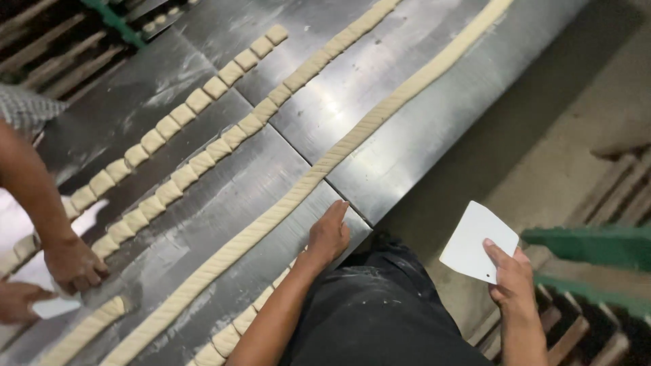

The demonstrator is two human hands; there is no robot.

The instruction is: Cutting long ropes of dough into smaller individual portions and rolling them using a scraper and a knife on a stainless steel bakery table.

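A long twisted dough rope (319, 169) runs across the metal table (407, 135) from seven o'clock up to one o'clock. The person's left hand (330, 234) lies flat and open at the centre, fingertips just beside the rope. The right hand (510, 274), at four o'clock off the table edge, grips a white plastic scraper (477, 240). Two rows of cut dough pieces (203, 95) lie toward ten o'clock. This looks like the pause before cutting: the scraper must come over and press down squarely. At nine o'clock, a co-worker's hands (71, 264) work another strip.
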